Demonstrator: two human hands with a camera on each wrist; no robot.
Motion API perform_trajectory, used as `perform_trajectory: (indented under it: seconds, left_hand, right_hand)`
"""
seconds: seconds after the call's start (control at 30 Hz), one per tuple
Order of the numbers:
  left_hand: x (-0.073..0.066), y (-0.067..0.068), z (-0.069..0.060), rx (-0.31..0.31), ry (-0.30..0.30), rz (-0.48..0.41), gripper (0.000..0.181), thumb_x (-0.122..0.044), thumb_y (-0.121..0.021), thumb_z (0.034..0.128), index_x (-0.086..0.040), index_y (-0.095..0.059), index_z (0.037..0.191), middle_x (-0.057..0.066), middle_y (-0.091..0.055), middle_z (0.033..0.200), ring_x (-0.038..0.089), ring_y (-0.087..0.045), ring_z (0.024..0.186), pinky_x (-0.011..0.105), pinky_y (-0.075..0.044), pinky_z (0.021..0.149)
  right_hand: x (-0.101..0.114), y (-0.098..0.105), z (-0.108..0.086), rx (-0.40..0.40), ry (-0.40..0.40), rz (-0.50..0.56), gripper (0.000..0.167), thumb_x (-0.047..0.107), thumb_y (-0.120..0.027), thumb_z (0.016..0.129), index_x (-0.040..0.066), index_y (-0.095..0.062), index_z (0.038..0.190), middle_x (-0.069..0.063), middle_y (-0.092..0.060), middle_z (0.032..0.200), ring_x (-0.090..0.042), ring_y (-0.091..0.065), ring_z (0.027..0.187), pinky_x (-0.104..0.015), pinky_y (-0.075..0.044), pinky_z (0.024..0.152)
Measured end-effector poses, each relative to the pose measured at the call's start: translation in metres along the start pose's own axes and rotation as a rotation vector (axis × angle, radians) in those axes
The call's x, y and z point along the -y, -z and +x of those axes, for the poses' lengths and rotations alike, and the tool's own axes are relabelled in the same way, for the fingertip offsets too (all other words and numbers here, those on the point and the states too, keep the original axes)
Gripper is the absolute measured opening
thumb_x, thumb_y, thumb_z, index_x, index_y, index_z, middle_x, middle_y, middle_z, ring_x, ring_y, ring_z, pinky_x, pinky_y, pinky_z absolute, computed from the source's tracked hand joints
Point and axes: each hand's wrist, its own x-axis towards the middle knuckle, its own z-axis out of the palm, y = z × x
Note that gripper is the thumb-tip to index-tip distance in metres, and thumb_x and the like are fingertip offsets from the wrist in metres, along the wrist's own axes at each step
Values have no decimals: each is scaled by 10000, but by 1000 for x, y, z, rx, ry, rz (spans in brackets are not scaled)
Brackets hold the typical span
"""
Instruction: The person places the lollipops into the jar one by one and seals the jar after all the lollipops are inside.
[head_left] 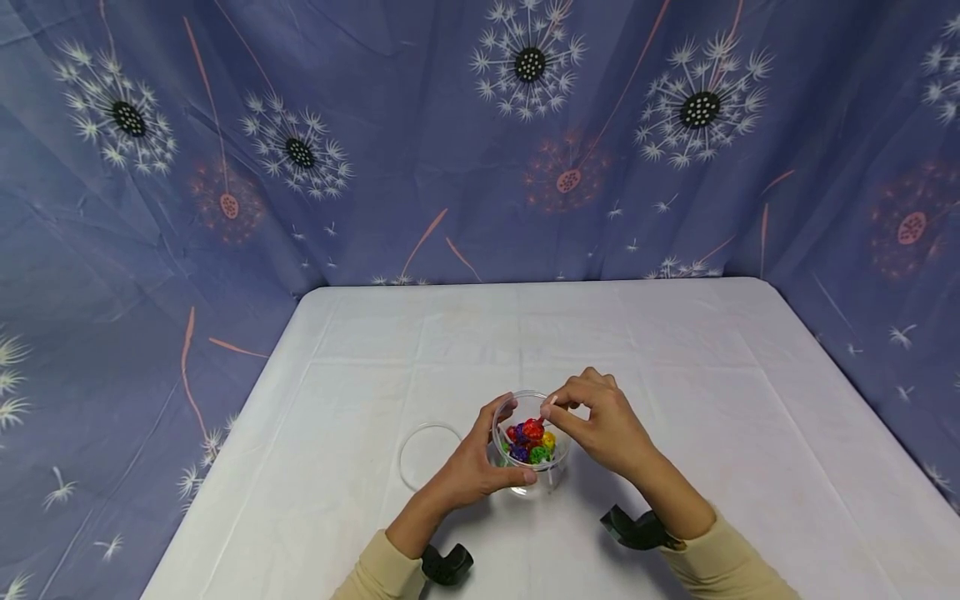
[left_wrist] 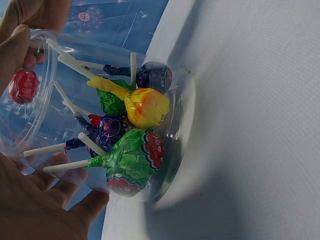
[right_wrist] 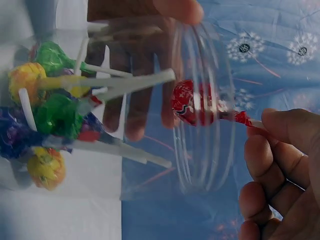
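My left hand [head_left: 472,468] holds a clear round jar [head_left: 529,492] around its side, thumb toward me and fingers on the far side. Between thumb and forefinger, my right hand [head_left: 606,423] pinches the white stick of a red-wrapped lollipop [right_wrist: 190,102]. This lollipop's head is at the jar's mouth, pointing inward, in the right wrist view. Inside lie several more wrapped lollipops, among them a yellow one [left_wrist: 147,109], a green one [left_wrist: 132,155] and a purple one [left_wrist: 107,132]. Their sticks point mostly toward the mouth.
A clear round lid [head_left: 402,468] lies on the white-covered table [head_left: 360,392], left of the jar and partly behind my left hand. Dark cameras are strapped to both wrists. A blue cloth with dandelion prints [head_left: 420,150] hangs behind the table.
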Motion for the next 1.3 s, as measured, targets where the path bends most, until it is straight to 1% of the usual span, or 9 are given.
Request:
perform_trajectory:
  seconds: [0.07, 0.1, 0.2, 0.43, 0.63, 1.03, 1.17, 1.3]
  left_hand:
    - [0, 0, 0, -1, -1, -1, 966, -366, -778, 763, -240, -161, 1495, 39, -276, 1545, 194, -295, 1419, 490, -247, 1144]
    - [5, -1, 1, -4, -6, 4, 964, -382, -776, 761, -262, -160, 1492, 35, -274, 1547, 183, -296, 1418, 488, -251, 1143]
    - [5, -1, 1, -5, -7, 14, 958, -393, -773, 761, -284, -159, 1488, 30, -282, 1542, 188, -304, 1413, 490, -262, 1136]
    - [4, -1, 0, 1, 11, 18, 940, -386, -773, 764, -339, -162, 1478, 32, -300, 1531, 179, -310, 1409, 476, -283, 1128]
    - [5, -1, 1, 2, 10, 13, 946, -372, -779, 761, -325, -167, 1481, 20, -295, 1535, 200, -307, 1414, 480, -280, 1127]
    - [5, 0, 1, 6, 7, 8, 970, -393, -768, 767, -242, -152, 1500, 61, -300, 1529, 217, -314, 1408, 478, -294, 1118]
    - [5, 0, 1, 4, 5, 6, 974, -374, -775, 765, -245, -149, 1500, 41, -293, 1533, 214, -310, 1410, 477, -296, 1116]
    - [5, -1, 1, 2, 4, 3, 965, -362, -776, 766, -266, -153, 1497, 19, -276, 1544, 200, -298, 1417, 480, -286, 1124]
  right_hand:
    - [1, -3, 0, 14, -1, -7, 110, 185, -768, 772, 265, -694, 780, 193, -589, 698, 2, -386, 707, -245, -266, 698]
    - [2, -4, 0, 22, -2, -11, 105, 192, -766, 773, 266, -692, 776, 198, -589, 695, 1, -382, 709, -249, -266, 701]
    - [2, -8, -1, 37, 7, -30, 95, 203, -769, 771, 256, -690, 765, 202, -592, 689, -2, -380, 715, -265, -270, 718]
    - [-2, -18, -2, 12, 116, -96, 121, 166, -800, 724, 213, -691, 751, 158, -619, 691, -6, -389, 731, -291, -268, 753]
    - [-3, -23, -3, -12, 176, -149, 111, 181, -799, 717, 191, -690, 740, 134, -633, 689, -18, -380, 719, -298, -275, 744]
    - [-5, -28, -4, -33, 229, -240, 114, 212, -812, 689, 184, -705, 714, 108, -642, 683, -53, -375, 711, -304, -268, 720]
    - [-6, -28, -4, -38, 236, -245, 119, 210, -810, 689, 181, -709, 744, 111, -625, 674, -52, -371, 708, -308, -274, 725]
    - [-5, -25, -4, -41, 234, -213, 147, 191, -809, 685, 175, -706, 789, 102, -590, 674, -52, -386, 721, -305, -274, 730]
